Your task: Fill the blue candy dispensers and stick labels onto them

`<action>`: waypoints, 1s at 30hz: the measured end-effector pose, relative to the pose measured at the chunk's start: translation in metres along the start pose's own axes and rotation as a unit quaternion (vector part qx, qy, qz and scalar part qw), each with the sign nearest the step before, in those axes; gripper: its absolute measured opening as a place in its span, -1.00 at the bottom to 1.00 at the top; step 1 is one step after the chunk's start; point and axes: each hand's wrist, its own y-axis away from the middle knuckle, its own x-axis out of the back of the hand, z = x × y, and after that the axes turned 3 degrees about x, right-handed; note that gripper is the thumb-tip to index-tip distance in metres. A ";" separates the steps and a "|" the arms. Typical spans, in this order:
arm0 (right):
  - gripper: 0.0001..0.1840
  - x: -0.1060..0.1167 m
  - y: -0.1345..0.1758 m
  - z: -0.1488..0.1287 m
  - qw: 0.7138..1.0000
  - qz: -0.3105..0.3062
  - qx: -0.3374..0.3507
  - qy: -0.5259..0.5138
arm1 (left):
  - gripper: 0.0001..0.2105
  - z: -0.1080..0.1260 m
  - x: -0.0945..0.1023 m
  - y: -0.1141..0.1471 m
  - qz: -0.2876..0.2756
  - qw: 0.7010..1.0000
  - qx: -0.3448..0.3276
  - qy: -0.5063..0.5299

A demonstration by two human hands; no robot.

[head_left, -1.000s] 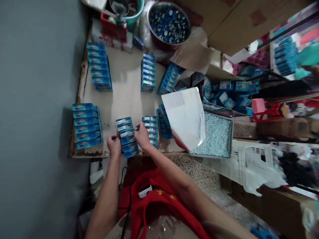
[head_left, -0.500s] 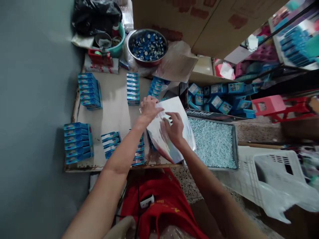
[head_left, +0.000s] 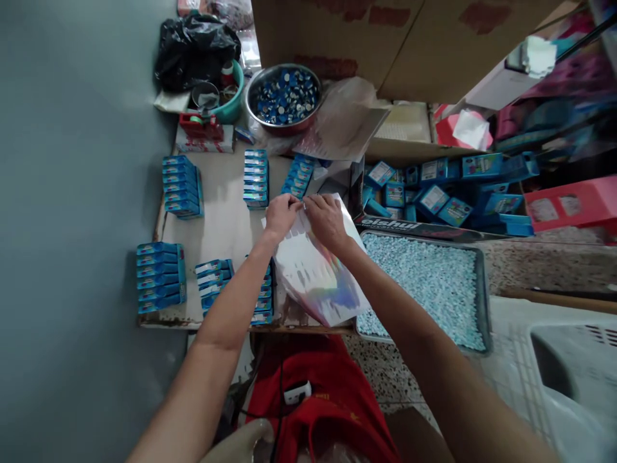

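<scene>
A white, shiny sheet with rainbow reflections and rows of pale strips lies slanted at the table's front right. My left hand is closed in a pinch at its upper left edge. Beside it, my right hand curls its fingers over the top edge, the fingertips of both hands nearly meeting. Anything small between the fingertips is hidden. Close to my left hand stands a row of blue boxes, some bearing silvery strips. Another row of blue boxes lies tilted just behind my hands.
More blue box rows stand at the left and front left. A metal bowl holds blue and silver discs. Right of the sheet are a tray of pale blue pellets and a carton of blue boxes. A red tape dispenser sits behind.
My right hand has moved up from the middle of the sheet to its top edge, beside my left hand. The left fingers have drawn into a pinch. The camera view has shifted slightly.
</scene>
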 end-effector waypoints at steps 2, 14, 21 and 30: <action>-0.49 -0.001 0.006 -0.001 1.000 -0.003 0.022 0.007 | -0.88 -0.004 0.001 -0.004 -0.008 0.999 0.013 0.031; -0.84 0.068 0.097 -0.041 0.980 0.065 -0.110 -0.152 | -0.93 0.001 -0.005 -0.002 0.141 0.989 -0.004 -0.038; -0.77 0.082 0.128 -0.087 0.832 0.012 -0.262 -0.489 | -0.56 -0.024 0.022 0.123 0.161 0.955 0.042 0.245; -0.66 0.033 0.149 -0.157 0.802 -0.080 -0.308 -0.506 | -0.39 -0.109 0.034 0.259 -0.016 0.788 0.201 0.582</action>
